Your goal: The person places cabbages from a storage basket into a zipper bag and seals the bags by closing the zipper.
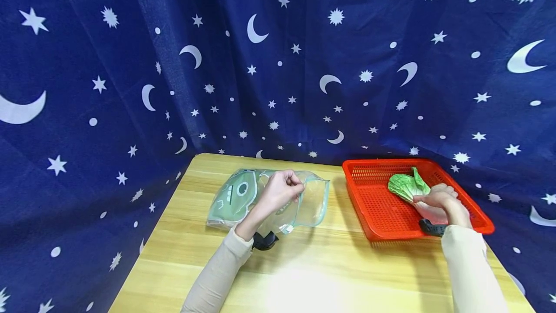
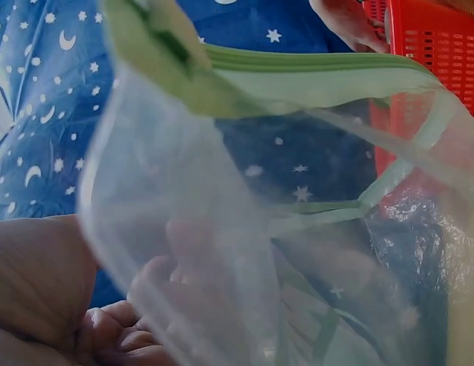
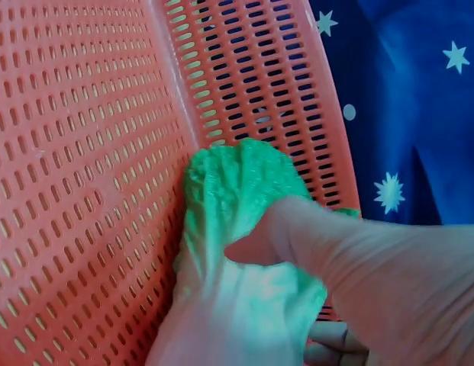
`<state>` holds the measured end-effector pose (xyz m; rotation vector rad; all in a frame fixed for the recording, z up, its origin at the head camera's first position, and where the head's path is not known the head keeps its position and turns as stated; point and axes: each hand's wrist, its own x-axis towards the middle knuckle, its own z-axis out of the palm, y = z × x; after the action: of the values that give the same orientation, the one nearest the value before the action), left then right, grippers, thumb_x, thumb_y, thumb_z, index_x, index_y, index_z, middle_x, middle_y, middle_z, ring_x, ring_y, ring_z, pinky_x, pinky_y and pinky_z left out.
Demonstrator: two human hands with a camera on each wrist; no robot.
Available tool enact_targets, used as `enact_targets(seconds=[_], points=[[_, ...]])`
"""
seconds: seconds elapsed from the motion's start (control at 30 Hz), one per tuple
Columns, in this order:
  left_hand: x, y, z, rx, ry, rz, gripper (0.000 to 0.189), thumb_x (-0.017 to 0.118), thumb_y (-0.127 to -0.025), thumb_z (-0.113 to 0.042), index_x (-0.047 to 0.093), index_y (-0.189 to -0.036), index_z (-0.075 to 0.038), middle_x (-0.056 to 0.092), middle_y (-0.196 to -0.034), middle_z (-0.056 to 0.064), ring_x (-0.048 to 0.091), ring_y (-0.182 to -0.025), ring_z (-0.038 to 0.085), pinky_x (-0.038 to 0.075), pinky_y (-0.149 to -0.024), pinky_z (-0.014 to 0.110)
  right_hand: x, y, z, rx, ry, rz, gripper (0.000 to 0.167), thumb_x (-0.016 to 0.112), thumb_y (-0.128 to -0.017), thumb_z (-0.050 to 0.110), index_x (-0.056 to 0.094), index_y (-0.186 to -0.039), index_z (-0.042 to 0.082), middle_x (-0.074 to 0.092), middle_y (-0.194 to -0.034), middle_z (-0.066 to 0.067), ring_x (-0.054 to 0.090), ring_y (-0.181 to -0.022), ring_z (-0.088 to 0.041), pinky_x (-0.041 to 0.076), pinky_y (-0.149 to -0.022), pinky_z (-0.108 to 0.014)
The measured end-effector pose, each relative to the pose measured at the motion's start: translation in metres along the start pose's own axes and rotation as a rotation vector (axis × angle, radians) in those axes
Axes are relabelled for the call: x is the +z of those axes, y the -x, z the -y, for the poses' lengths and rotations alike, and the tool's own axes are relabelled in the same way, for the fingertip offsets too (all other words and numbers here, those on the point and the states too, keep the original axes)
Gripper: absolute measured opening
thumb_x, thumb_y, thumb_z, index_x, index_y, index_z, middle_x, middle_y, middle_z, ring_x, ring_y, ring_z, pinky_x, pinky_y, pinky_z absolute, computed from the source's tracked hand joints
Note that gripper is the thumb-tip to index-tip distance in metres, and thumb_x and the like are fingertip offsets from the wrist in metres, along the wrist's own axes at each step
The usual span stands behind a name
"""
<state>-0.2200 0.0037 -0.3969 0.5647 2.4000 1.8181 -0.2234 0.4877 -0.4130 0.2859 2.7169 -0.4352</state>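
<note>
My left hand point(image 1: 284, 190) pinches the upper edge of a clear zip bag point(image 1: 313, 202) with a green cartoon print. The bag's mouth gapes toward the right, and its green zip strip point(image 2: 313, 69) crosses the top of the left wrist view. Over the red basket point(image 1: 382, 211), my right hand point(image 1: 443, 202) grips a leafy green cabbage point(image 1: 406, 185) with a pale stalk. In the right wrist view the thumb presses on the cabbage point(image 3: 237, 183), while most of the other fingers are hidden behind it. The cabbage is inside the basket, near its right wall.
A wooden table point(image 1: 330, 264) carries the bag at left and the basket at right. Behind it hangs a dark blue curtain point(image 1: 295, 81) with white moons and stars. Slots pierce the basket's floor and walls point(image 3: 252, 69). A black strap is on each wrist.
</note>
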Motion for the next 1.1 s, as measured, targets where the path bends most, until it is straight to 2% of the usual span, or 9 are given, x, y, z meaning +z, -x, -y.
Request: enact_targets(seconds=[0.1, 0.13, 0.2, 0.27, 0.37, 0.5, 0.7, 0.9, 1.1], points=[[0.001, 0.000, 0.001, -0.003, 0.014, -0.004, 0.004, 0.062, -0.081, -0.008, 0.064, -0.082, -0.005, 0.065, -0.065, 0.001, 0.067, -0.066, 0.042, 0.054, -0.055, 0.026, 0.003, -0.002, -0.001, 0.057, -0.037, 0.008, 0.081, 0.055, -0.090, 0.053, 0.032, -0.102, -0.024, 0.036, -0.096, -0.044, 0.039, -0.097, -0.059, 0.036, -0.091, -0.065], [0.001, 0.000, 0.001, -0.004, 0.016, -0.005, 0.004, 0.062, -0.081, -0.008, 0.064, -0.082, -0.005, 0.065, -0.065, 0.001, 0.067, -0.066, 0.043, 0.054, -0.055, 0.026, 0.004, -0.004, -0.001, 0.089, -0.052, -0.021, 0.088, 0.060, -0.087, 0.053, 0.028, -0.109, -0.026, 0.032, -0.104, -0.048, 0.035, -0.103, -0.063, 0.034, -0.093, -0.067], [0.001, 0.000, 0.000, -0.003, 0.015, -0.008, 0.003, 0.063, -0.081, -0.008, 0.064, -0.081, -0.005, 0.065, -0.065, 0.001, 0.067, -0.065, 0.042, 0.054, -0.056, 0.025, 0.008, -0.006, 0.000, 0.143, -0.062, -0.055, 0.100, 0.067, -0.083, 0.050, 0.018, -0.120, -0.029, 0.022, -0.117, -0.055, 0.026, -0.112, -0.069, 0.030, -0.094, -0.072], [0.001, 0.000, 0.001, -0.002, 0.010, -0.008, 0.003, 0.063, -0.082, -0.009, 0.063, -0.080, -0.006, 0.065, -0.065, 0.000, 0.067, -0.065, 0.041, 0.053, -0.056, 0.024, 0.011, -0.009, 0.000, 0.183, -0.049, -0.103, 0.103, 0.072, -0.079, 0.044, 0.016, -0.125, -0.030, 0.021, -0.122, -0.055, 0.028, -0.112, -0.071, 0.034, -0.091, -0.072], [0.002, 0.000, 0.001, 0.003, -0.003, -0.013, 0.003, 0.064, -0.082, -0.009, 0.063, -0.079, -0.007, 0.066, -0.065, 0.000, 0.067, -0.063, 0.039, 0.052, -0.056, 0.024, 0.014, -0.010, -0.001, 0.195, -0.046, -0.138, 0.096, 0.073, -0.077, 0.036, 0.019, -0.121, -0.030, 0.025, -0.118, -0.054, 0.032, -0.107, -0.071, 0.038, -0.086, -0.070], [0.002, 0.000, 0.002, 0.012, -0.012, -0.017, 0.004, 0.064, -0.082, -0.008, 0.063, -0.079, -0.007, 0.066, -0.065, 0.001, 0.067, -0.062, 0.038, 0.052, -0.056, 0.024, 0.013, -0.010, -0.001, 0.174, -0.028, -0.152, 0.092, 0.072, -0.077, 0.035, 0.022, -0.119, -0.030, 0.027, -0.116, -0.055, 0.035, -0.104, -0.069, 0.039, -0.084, -0.068], [0.002, 0.000, 0.001, 0.010, -0.015, -0.014, 0.004, 0.064, -0.083, -0.009, 0.063, -0.079, -0.009, 0.067, -0.066, 0.002, 0.067, -0.063, 0.039, 0.052, -0.056, 0.024, 0.014, -0.014, 0.001, 0.160, -0.020, -0.191, 0.101, 0.073, -0.077, 0.044, 0.021, -0.121, -0.030, 0.025, -0.119, -0.055, 0.028, -0.110, -0.067, 0.034, -0.088, -0.070], [0.001, 0.000, 0.002, 0.001, -0.001, -0.019, 0.003, 0.065, -0.081, -0.008, 0.063, -0.080, -0.006, 0.067, -0.067, 0.002, 0.066, -0.062, 0.039, 0.052, -0.056, 0.025, 0.017, -0.018, 0.003, 0.168, 0.012, -0.240, 0.104, 0.078, -0.070, 0.046, 0.026, -0.120, -0.030, 0.031, -0.116, -0.053, 0.033, -0.108, -0.065, 0.038, -0.086, -0.066], [-0.001, -0.001, 0.003, 0.002, -0.005, -0.023, 0.003, 0.064, -0.082, -0.009, 0.064, -0.080, -0.006, 0.066, -0.066, 0.000, 0.067, -0.062, 0.037, 0.053, -0.057, 0.025, 0.017, -0.016, 0.004, 0.183, -0.009, -0.236, 0.092, 0.072, -0.078, 0.042, 0.030, -0.120, -0.028, 0.034, -0.116, -0.050, 0.037, -0.106, -0.064, 0.040, -0.083, -0.064]])
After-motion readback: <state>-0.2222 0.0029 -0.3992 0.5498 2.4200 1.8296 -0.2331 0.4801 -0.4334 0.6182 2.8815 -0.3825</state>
